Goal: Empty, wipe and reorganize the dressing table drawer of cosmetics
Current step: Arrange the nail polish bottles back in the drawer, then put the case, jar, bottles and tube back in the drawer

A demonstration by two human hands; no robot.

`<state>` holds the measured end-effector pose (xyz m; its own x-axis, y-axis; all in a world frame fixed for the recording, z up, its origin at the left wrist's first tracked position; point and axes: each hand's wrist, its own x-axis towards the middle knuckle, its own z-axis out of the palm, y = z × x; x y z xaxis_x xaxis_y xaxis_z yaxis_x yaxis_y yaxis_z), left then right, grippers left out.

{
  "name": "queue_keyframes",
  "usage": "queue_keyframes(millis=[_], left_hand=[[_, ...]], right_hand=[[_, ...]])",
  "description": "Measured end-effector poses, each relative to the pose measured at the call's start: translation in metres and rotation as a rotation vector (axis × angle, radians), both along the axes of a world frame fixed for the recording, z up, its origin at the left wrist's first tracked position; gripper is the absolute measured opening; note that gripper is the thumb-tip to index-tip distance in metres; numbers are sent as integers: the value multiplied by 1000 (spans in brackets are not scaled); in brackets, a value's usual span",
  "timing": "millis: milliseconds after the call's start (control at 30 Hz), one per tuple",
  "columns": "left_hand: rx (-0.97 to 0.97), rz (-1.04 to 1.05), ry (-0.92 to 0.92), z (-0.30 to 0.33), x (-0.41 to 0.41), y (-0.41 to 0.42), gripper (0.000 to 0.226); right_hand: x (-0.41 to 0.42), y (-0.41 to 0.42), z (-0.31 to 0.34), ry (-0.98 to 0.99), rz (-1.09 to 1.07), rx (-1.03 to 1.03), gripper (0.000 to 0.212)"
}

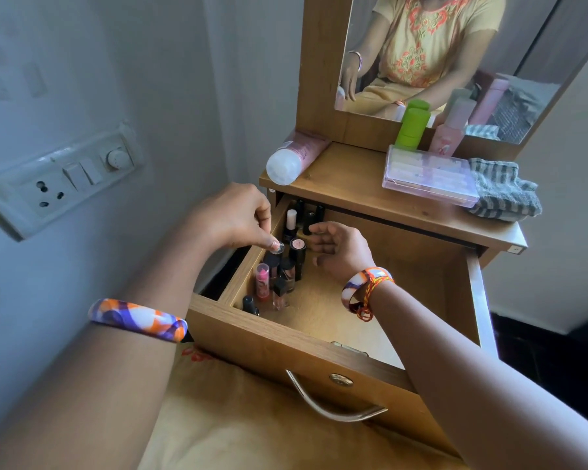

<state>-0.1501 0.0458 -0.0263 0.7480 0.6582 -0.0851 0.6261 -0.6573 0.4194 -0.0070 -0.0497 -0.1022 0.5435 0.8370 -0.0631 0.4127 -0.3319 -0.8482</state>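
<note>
The drawer [286, 337] is standing pulled out from under the counter [350, 184], and the cosmetics [287, 262] are standing upright in a tight cluster along its left wall, with the rest of the drawer floor lying bare to the right. The left hand [233, 217] is reaching down over that left wall, its fingertips pinching the clear cap of a small bottle [275, 252] at the top of the cluster. The right hand [342, 251] is hovering inside the drawer just right of the cluster, fingers loosely spread and gripping nothing, close to a black tube with a pink top [297, 254] but apparently not touching it. The two hands are sitting near each other, with the cosmetics between them. On the counter, a pink bottle [294, 157] is lying on its side, beside a clear plastic case [428, 176] and a striped cloth [504, 193].
</note>
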Motion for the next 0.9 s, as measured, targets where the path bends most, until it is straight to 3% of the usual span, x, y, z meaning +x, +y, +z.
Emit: queue_keyframes(millis=[100,233,300,433,533,667,900], left_hand=[[62,7,-85,8,8,3,17],[180,157,-422,23,25,23,15],[231,197,-495,31,39,32,24],[255,156,-206,33,78,40,70],[205,187,-61,23,102,49,87],[166,299,24,12,108,58,73],[162,437,-284,36,74,58,52]], right_hand=[[3,-3,2,-13,-5,13,46],[18,-12,18,-137,-85,120,31],[27,-15,31,-203,-144,209,25],[38,-22,47,-257,-166,283,23],[43,-31,48,-295,-146,266,22],[51,-45,40,-278,-168,272,23],[58,-62,32,-208,-233,300,22]])
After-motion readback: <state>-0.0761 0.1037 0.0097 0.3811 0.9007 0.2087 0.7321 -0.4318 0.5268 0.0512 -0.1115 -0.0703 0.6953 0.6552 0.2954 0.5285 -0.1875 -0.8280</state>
